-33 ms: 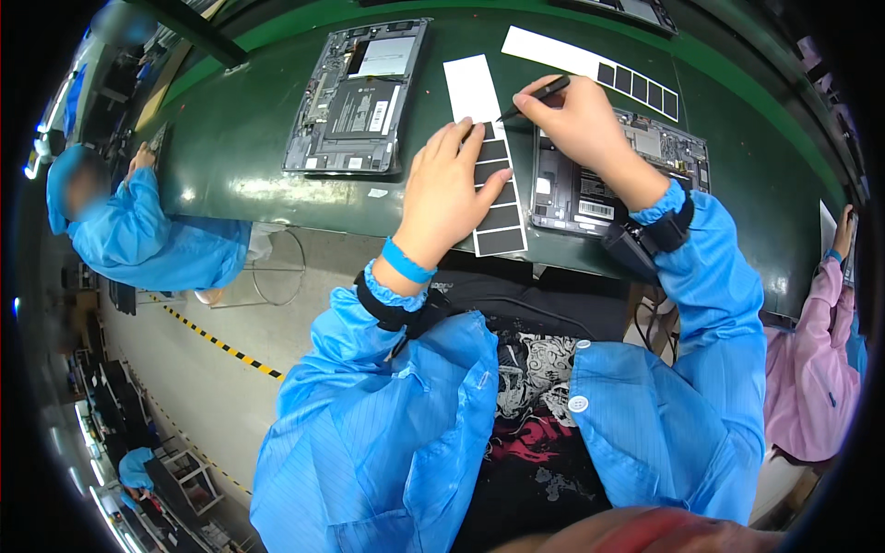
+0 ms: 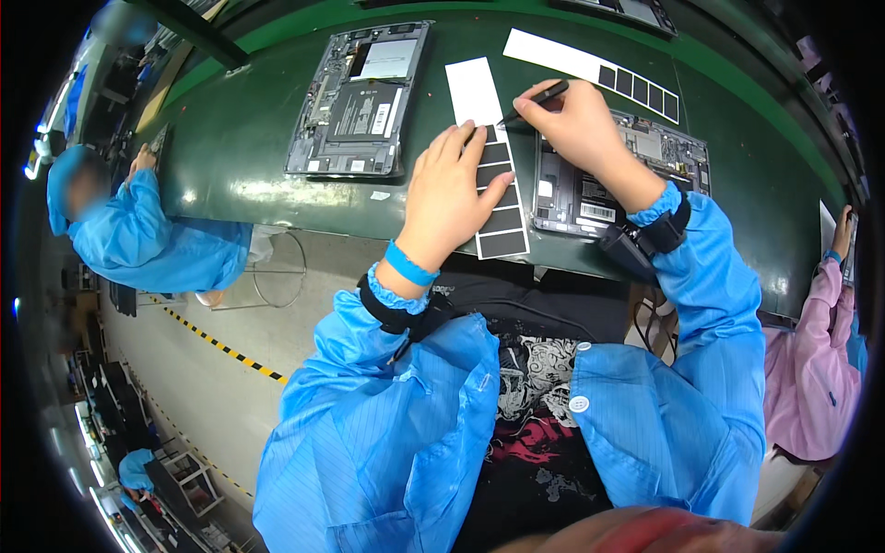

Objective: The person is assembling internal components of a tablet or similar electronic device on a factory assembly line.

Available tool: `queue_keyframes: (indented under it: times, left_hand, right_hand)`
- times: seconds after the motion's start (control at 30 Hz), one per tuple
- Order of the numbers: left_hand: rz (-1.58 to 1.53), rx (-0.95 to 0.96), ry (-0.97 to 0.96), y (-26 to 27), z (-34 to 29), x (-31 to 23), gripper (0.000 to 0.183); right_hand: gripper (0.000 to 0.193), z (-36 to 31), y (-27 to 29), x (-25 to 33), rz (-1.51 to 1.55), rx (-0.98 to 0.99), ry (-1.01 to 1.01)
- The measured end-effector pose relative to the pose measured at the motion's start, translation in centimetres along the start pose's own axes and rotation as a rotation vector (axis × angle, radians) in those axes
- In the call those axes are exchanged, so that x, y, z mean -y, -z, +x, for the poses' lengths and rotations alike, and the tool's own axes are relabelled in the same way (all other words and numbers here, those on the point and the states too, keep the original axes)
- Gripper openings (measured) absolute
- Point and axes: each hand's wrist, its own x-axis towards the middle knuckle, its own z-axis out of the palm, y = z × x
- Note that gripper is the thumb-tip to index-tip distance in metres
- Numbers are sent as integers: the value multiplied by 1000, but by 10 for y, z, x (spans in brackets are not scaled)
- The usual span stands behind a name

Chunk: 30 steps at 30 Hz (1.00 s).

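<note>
The white strip (image 2: 473,90) lies flat on the green table (image 2: 249,161), near the front edge and directly before the worker. Its far portion is plain; its near portion carries a row of black rectangles.

Left hand (image 2: 447,189): palm down over the left side of the strip. The fingers are extended, grasp nothing, and rest on the row of rectangles. The thumb is spread to the right, across the row. A blue band (image 2: 408,264) encircles the wrist.

Right hand (image 2: 583,129): fingers closed on a slim black tool (image 2: 553,91), held like a pen. The tool slants down to the left, its thin tip at the strip just beside the left fingertips. From where I stand, the tip is too fine to tell whether it touches the strip.

Surroundings: one opened laptop (image 2: 358,115) lies left of the strip, its battery exposed. A second opened laptop (image 2: 576,214) lies to the right, partly covered from view by the right hand and forearm. A second strip (image 2: 551,55) is placed farther back, with black rectangles at its right end. A small white scrap (image 2: 380,195) lies near the front edge. A person in blue (image 2: 175,244) works at the left; a person in pink (image 2: 811,387) is at the right.
</note>
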Motion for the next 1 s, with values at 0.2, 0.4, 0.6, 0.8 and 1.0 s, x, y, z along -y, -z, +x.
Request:
queue_keyframes:
  times: [0.2, 0.4, 0.6, 0.8, 1.0]
  left_hand:
    - [50, -19, 2, -3, -2, 2, 62]
    - [84, 4, 12, -3, -2, 2, 64]
    - [91, 16, -5, -3, -2, 3, 63]
    - [-46, 91, -107, 39, 15, -27, 72]
    - [-265, 419, -451, 18, 67, -50, 45]
  right_hand:
    - [27, 0, -7, 0, 76, -5, -48]
    - [24, -2, -15, -11, 186, -37, -1]
    - [22, -9, -3, -7, 634, -40, -35]
    - [29, -35, 87, -24, 577, -234, -205]
    - [31, -53, 91, -54, 602, -154, -365]
